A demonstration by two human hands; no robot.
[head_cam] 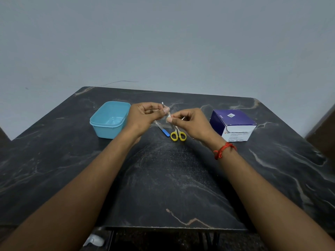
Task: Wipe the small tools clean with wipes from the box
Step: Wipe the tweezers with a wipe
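At the far left of the dark marble table [163, 187] stands a light blue plastic tub [108, 120], its open top facing up. Just right of it, your left hand [145, 115] is raised above the table, its fingers curled and pinching a thin metal tool [162, 104]. The tool's long axis runs steeply up, and its free tip points up and slightly left, away from you. Below your hands, a nail file [163, 130] lies on the table slanting from far left to near right, with its blue handle at the nearer end. Beside it are yellow-handled scissors [178, 135], handles toward you and blades pointing away. Your right hand [192, 124], with a red thread [223, 150] at the wrist, pinches a small white wipe [168, 115] against the tool's lower part. At the far right sits the purple and white alcohol swab box [233, 124].
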